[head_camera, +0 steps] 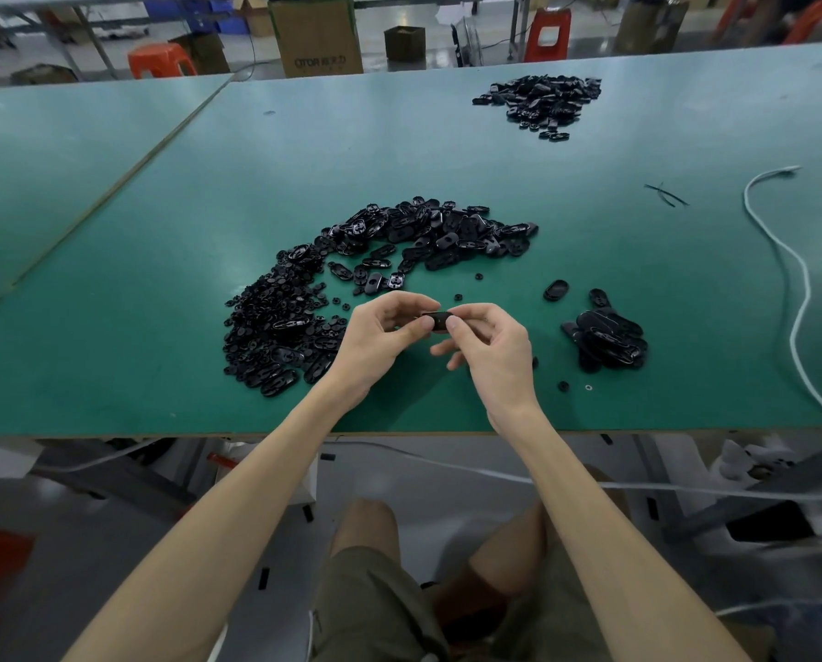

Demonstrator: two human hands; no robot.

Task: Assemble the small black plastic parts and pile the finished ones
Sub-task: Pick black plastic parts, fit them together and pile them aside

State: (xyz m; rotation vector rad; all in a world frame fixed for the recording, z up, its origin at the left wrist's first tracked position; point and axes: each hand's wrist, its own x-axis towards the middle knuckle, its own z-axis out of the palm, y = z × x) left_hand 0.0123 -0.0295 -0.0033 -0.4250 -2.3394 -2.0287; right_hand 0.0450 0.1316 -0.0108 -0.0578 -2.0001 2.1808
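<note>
Olive fabric shorts (375, 609) at bottom, bare forearms above. Left hand (375, 336) and right hand (490, 346) are brought together over the near side of the matte green table (160, 327), fingertips of both pinching one glossy black oval part (435, 321) held between them. Behind the hands: arc-shaped heap (351, 279) of loose black ovals and small round pieces. Right of the right hand: compact pile (607, 341) of ovals. Far heap (540, 100) toward back right. White cable (800, 289) snakes along the right. Cardboard box (316, 35) beyond the table: dark print, not legible.

Glossy black plastic parts (428, 231), matt table (160, 231)
</note>
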